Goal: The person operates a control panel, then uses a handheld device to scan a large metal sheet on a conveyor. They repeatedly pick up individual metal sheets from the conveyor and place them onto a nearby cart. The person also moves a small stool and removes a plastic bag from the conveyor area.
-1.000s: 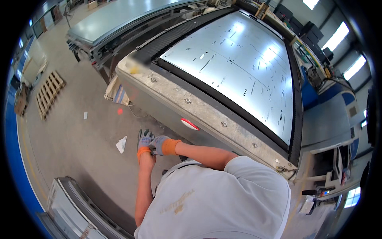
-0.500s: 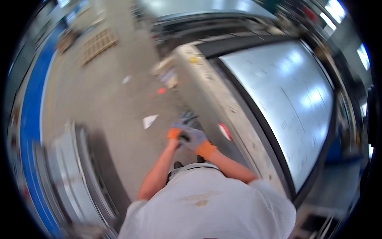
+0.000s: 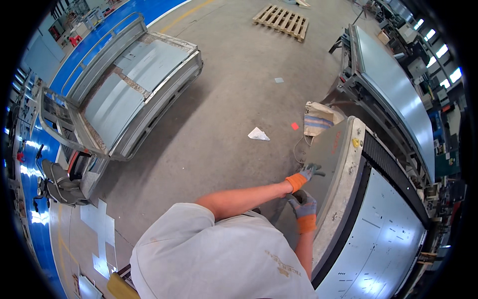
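My left hand [image 3: 307, 174] wears a grey-green work glove with an orange cuff. Its fingers stretch out to the right, beside the grey side of the machine table. Just below it, my right hand [image 3: 303, 203], in a matching glove, has curled fingers close to the left wrist. What those fingers hold, if anything, is hidden. To the right, large perforated metal sheets [image 3: 371, 234] lie on the machine table [image 3: 326, 222], inside its pale worn edge.
A flatbed cart [image 3: 172, 82] carrying metal sheets stands left. A wooden pallet [image 3: 283, 22] lies at the far side. A striped sack [image 3: 318, 119] leans by the machine corner. White scrap [image 3: 258, 134] and a red piece [image 3: 295, 126] lie on the floor. Another sheet-topped table [image 3: 398, 94] stands beyond.
My view has swung left, bringing the flatbed cart into full view. Both hands, close together before, now lie farther right in the picture; the left hand's fingers point right.
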### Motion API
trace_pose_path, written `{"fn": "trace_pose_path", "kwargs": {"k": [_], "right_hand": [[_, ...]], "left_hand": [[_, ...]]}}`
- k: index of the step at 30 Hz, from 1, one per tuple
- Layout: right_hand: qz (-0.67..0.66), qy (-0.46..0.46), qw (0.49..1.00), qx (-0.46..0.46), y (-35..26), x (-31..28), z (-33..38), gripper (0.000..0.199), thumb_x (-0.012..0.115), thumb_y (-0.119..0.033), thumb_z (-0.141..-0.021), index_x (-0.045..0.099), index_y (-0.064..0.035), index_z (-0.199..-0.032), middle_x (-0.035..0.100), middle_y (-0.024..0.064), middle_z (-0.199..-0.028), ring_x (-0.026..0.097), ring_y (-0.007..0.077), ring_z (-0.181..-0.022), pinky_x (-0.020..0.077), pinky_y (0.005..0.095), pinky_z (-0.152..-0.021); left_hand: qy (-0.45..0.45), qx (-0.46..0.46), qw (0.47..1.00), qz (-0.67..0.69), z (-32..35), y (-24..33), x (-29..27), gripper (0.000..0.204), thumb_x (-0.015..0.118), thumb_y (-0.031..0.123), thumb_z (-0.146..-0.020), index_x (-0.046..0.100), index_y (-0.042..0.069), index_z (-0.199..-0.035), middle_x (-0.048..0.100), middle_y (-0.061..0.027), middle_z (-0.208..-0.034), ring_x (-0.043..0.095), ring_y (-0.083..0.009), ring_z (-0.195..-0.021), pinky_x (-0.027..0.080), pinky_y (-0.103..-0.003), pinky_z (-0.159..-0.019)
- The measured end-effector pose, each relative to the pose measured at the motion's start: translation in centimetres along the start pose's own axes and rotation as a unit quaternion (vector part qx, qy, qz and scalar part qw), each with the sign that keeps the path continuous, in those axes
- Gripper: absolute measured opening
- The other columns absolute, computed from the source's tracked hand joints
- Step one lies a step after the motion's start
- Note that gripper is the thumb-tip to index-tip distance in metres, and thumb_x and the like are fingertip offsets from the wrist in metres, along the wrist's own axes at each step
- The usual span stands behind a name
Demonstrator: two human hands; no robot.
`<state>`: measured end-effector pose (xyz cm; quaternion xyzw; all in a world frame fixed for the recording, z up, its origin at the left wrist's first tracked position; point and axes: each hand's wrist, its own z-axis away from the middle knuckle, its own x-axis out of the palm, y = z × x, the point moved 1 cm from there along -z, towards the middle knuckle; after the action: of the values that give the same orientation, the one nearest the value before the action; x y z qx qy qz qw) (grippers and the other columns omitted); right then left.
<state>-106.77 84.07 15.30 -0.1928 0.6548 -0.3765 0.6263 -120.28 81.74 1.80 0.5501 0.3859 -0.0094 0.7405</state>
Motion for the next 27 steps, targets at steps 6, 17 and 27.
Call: {"fn": "trace_pose_path", "kwargs": {"k": [6,17,27], "right_hand": [[0.059,-0.056,0.995,0.065,-4.6,-4.0,0.7,0.037,0.069,-0.041,-0.088,0.073,-0.0099,-0.109,0.073,0.0164,-0.100,0.069,0.0357,-0.092,0.0535,0.0433,-0.081],[0.123,-0.022,0.992,0.034,-1.6,-1.2,3.4,0.031,0.065,-0.038,-0.083,0.068,-0.0090,-0.093,0.069,0.0176,-0.089,0.065,0.0391,-0.084,0.0505,0.0479,-0.076],[0.116,0.048,0.992,-0.014,-2.6,-3.4,5.5,0.028,0.066,-0.034,-0.082,0.066,-0.0088,-0.092,0.069,0.0150,-0.086,0.065,0.0380,-0.080,0.0506,0.0480,-0.073]], "left_hand": [[-0.018,-0.028,0.996,-0.079,3.9,2.8,-3.7,0.019,0.059,0.020,-0.088,0.067,0.003,-0.084,0.067,-0.0190,-0.084,0.067,-0.0355,-0.079,0.050,-0.050,-0.065],[0.000,-0.103,0.877,0.470,-0.2,0.7,-1.0,0.037,0.052,0.046,-0.100,0.059,0.017,-0.123,0.059,0.0044,-0.101,0.055,-0.0130,-0.096,0.046,-0.035,-0.080],[-0.030,0.010,0.992,0.126,-7.8,2.2,1.0,0.033,0.048,0.013,-0.098,0.060,0.006,-0.128,0.065,-0.0068,-0.112,0.058,-0.0200,-0.102,0.044,-0.033,-0.092]]}}
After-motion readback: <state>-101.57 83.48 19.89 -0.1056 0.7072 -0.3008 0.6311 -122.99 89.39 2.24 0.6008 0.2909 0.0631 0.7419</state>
